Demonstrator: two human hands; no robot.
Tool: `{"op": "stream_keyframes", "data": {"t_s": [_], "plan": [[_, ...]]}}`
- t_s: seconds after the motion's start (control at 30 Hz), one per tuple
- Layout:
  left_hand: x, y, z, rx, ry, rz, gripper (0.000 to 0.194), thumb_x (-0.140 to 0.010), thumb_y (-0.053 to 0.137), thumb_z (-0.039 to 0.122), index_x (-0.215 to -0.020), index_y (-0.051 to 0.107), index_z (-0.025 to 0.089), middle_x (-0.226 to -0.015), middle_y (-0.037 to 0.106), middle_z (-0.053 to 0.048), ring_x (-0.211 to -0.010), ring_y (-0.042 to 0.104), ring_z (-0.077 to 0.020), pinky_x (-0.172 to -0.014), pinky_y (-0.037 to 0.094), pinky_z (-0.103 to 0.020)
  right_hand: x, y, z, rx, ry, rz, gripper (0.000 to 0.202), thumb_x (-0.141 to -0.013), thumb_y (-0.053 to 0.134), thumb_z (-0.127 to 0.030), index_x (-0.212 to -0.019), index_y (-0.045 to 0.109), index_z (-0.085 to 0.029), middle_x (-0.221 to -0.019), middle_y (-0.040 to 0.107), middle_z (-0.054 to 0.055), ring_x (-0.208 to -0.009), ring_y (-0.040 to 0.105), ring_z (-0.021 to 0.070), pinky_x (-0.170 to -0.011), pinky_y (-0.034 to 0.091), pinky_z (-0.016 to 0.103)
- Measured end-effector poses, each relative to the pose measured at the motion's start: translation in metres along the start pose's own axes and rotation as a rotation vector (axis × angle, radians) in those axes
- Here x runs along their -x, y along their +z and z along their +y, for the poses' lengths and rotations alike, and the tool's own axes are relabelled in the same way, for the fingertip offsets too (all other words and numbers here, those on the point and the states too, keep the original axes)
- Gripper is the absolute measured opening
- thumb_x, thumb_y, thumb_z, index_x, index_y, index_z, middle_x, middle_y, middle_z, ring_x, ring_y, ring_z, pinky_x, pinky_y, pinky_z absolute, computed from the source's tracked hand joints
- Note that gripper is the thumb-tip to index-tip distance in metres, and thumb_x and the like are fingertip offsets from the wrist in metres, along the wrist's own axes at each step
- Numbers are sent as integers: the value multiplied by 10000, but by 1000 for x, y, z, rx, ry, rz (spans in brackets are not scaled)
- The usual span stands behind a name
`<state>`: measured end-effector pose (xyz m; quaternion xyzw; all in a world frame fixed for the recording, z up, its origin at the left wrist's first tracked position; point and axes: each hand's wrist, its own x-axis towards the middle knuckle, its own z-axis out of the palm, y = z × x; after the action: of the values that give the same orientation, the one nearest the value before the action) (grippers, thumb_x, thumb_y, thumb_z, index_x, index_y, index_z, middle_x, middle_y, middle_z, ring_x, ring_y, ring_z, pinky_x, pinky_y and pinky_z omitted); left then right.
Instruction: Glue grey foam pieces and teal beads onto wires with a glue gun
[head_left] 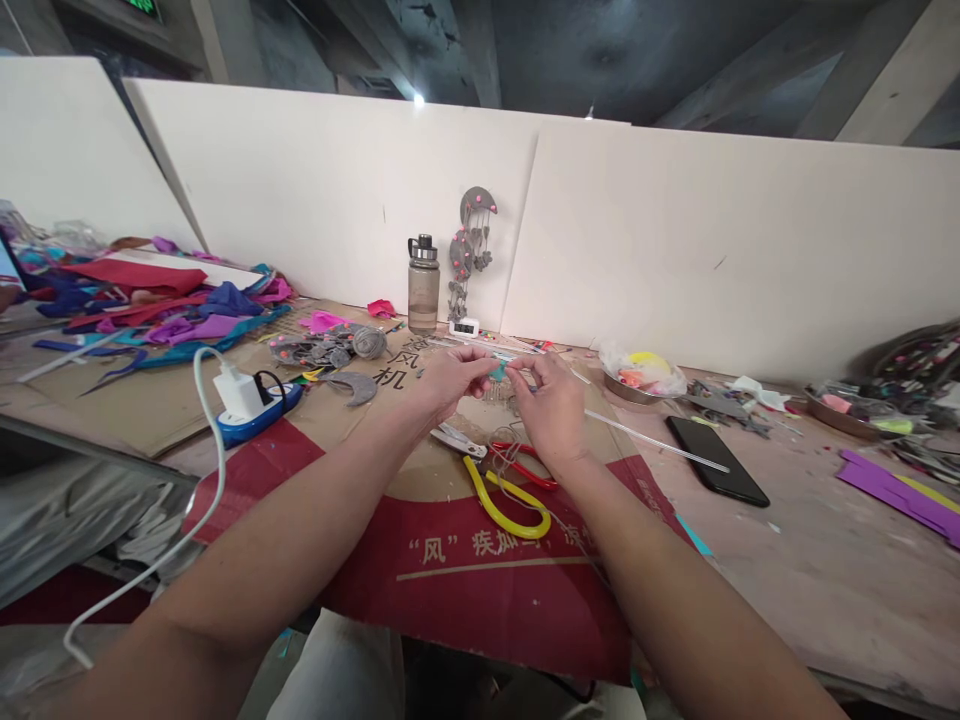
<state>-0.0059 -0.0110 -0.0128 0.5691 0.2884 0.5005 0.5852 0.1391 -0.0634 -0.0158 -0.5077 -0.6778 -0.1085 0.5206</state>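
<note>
A small teal piece, perhaps felt or paper, is pinched between the fingertips of both hands above the cardboard. My left hand grips it from the left with thumb and fingers closed. From the other side my right hand closes on its right edge. Below the hands lie scissors with one yellow and one red handle, their blades pointing to the upper left. Loose grey yarn trails over the scissors and toward my right forearm. The exact shape of the teal piece is hidden by my fingers.
A cardboard sheet covers the table. Left are a blue power strip, grey felt crescent and yarn ball. A bottle and hanging felt ornament stand behind. A phone and bowl lie right.
</note>
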Motion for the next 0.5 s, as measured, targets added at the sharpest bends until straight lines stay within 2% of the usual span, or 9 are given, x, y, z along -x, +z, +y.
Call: {"op": "stream_keyframes", "data": {"t_s": [0.17, 0.3, 0.4, 0.5], "plan": [[1, 1, 1, -6, 8, 20, 246, -621, 769, 313, -656, 591, 147, -516, 545, 30, -444, 467, -54, -435, 337, -195, -2, -1, 1, -84, 84, 2, 137, -842, 600, -306, -843, 664, -185, -728, 569, -1, -663, 475, 147, -666, 375, 276], [-3, -2, -1, 29, 50, 54, 240, -626, 768, 312, -649, 600, 142, -526, 551, 22, -462, 488, -60, -438, 336, -197, 0, 0, 1, -150, 121, -63, 167, -871, 545, -307, -848, 652, -181, -732, 597, 5, -675, 500, 147, -675, 387, 274], [-6, -7, -1, 67, 99, 121, 214, -634, 758, 290, -652, 614, 133, -537, 563, 11, -477, 511, -67, -444, 343, -196, 4, 3, 0, -205, 62, -181, 196, -899, 485, -267, -864, 659, -186, -827, 663, 32, -779, 570, 162, -753, 418, 288], [-8, -11, 1, 113, 120, 164, 191, -638, 745, 263, -650, 612, 127, -535, 572, 3, -473, 510, -66, -448, 348, -193, 4, 3, -3, -257, -32, -405, 210, -899, 489, -267, -857, 684, -201, -889, 702, 30, -838, 609, 163, -801, 434, 290]]}}
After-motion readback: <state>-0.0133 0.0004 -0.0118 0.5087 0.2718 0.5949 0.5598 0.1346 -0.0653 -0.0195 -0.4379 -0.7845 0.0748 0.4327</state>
